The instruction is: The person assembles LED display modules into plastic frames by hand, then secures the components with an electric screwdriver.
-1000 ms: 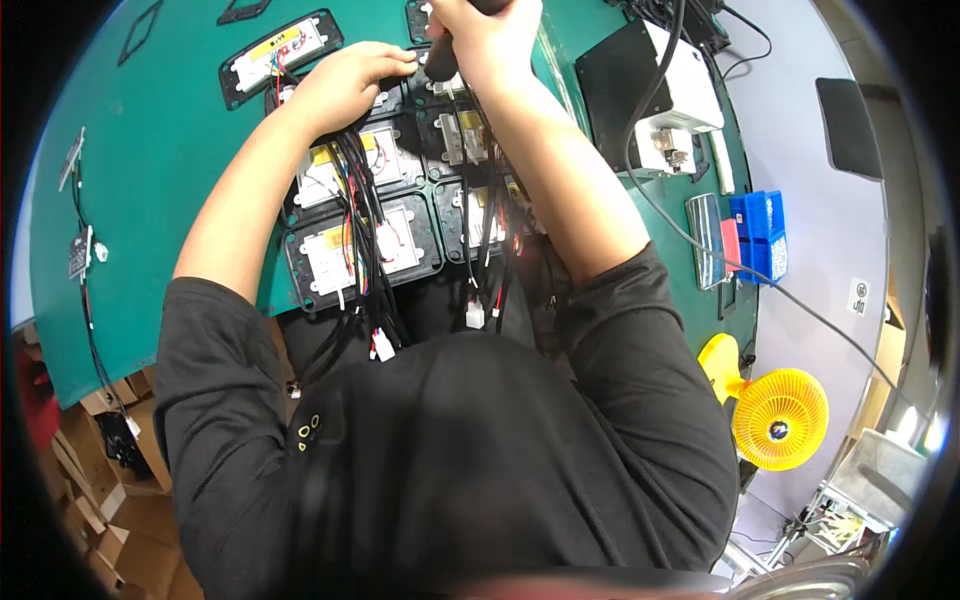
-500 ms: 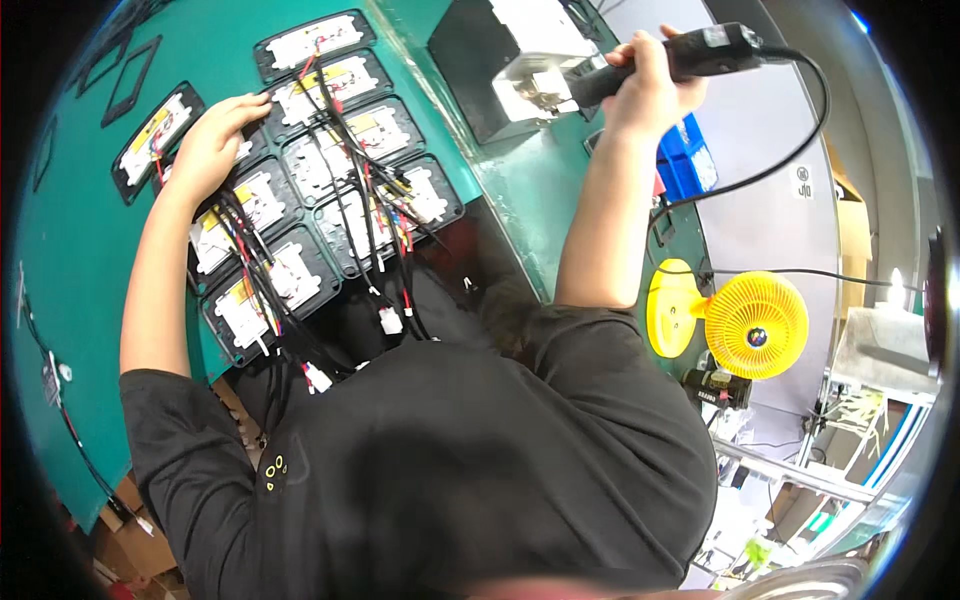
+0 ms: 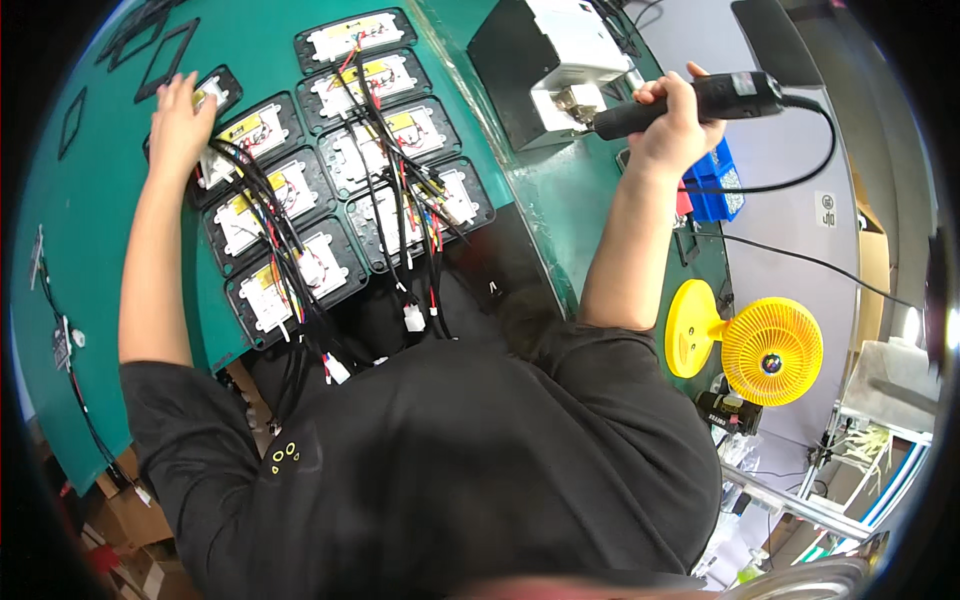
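My right hand is wrapped round a black corded electric screwdriver. The tool's tip end points into the front of a black and white box-shaped machine, at a small metal part. On the left, my left hand lies with fingers stretched out over a black housing, hiding much of it. Beside it, black housings with white and yellow inner parts sit in two columns, among them a left-column housing and a right-column housing. Bundled black wires run across them toward me.
Thin black frames lie at the far left of the green table. A loose cable hangs at the left edge. On the right are a blue bin of small parts and a yellow fan. The screwdriver's cord loops rightward.
My left hand has moved left from the left column's far housing onto the separate one beside it. My right hand still holds the screwdriver at the machine. The whole view has shifted slightly.
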### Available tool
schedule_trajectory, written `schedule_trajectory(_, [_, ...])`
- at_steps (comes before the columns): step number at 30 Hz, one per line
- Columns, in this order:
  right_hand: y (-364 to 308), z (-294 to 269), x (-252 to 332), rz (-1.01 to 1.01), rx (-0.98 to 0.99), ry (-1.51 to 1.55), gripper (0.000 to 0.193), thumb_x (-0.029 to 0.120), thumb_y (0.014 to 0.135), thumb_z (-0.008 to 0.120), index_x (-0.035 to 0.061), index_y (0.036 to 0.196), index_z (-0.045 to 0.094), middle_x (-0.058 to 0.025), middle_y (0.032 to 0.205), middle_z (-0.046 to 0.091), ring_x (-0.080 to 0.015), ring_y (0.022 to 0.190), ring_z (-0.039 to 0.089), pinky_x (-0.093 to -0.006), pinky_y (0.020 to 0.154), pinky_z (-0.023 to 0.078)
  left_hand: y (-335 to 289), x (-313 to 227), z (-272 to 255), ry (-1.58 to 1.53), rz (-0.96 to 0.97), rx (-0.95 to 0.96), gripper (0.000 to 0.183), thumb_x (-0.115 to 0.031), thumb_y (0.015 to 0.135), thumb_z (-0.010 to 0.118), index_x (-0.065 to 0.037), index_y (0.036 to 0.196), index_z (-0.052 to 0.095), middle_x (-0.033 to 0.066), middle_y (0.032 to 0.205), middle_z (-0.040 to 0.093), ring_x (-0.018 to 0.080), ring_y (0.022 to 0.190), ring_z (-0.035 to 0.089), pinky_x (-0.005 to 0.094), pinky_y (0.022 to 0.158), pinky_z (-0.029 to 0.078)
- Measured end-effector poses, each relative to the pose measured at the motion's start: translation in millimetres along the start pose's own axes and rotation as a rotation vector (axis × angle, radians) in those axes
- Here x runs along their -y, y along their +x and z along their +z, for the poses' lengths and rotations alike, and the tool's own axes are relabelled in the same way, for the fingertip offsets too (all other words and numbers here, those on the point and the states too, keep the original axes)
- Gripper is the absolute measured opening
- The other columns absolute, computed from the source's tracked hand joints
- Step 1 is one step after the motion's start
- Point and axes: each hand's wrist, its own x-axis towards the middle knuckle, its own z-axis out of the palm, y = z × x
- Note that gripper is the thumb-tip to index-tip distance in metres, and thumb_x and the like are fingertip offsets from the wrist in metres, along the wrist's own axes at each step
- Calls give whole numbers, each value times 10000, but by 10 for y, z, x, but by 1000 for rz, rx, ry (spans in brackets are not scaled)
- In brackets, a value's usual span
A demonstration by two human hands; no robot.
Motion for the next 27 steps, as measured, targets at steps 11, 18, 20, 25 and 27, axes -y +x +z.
schedule_trajectory(11, [-141, 587, 295, -66, 94, -15, 360, -22, 756, 596, -83, 1093, 486, -109, 631, 525, -189, 525, 524, -325, 541, 470, 67, -123, 49, -23, 76, 294, 633, -449, 891, 533, -138, 1434, 439, 115, 1526, 355, 281, 1428, 299, 514, 1144, 233])
schedule_trajectory(18, [165, 46, -112, -181, -46, -110, 289, -63, 755, 605, -61, 1026, 507, -133, 650, 561, -182, 487, 539, -302, 502, 480, 127, -257, 83, 4, 143, 311, 597, -422, 927, 501, -166, 1458, 407, 119, 1540, 330, 271, 1446, 262, 507, 1150, 216])
schedule_trajectory(20, [181, -18, -256, -122, -64, -96, 311, -67, 747, 611, -58, 1034, 494, -122, 647, 554, -177, 467, 521, -302, 472, 469, 129, -230, 83, 33, 105, 313, 589, -422, 940, 499, -178, 1466, 395, 102, 1551, 313, 254, 1458, 235, 507, 1155, 200])
schedule_trajectory(25, [122, -78, -195, -54, -25, -115, 322, -56, 740, 619, -55, 1039, 501, -116, 636, 541, -176, 460, 507, -301, 468, 463, 189, -120, 191, 72, 99, 300, 590, -433, 944, 499, -194, 1471, 386, 77, 1563, 294, 240, 1463, 221, 515, 1159, 179])
schedule_trajectory(27, [99, -100, -104, -42, -42, -132, 322, -48, 739, 617, -54, 1039, 501, -120, 635, 539, -179, 468, 509, -305, 474, 465, 192, -116, 235, 67, 106, 273, 583, -426, 947, 498, -198, 1471, 387, 74, 1562, 297, 240, 1463, 221, 515, 1161, 172])
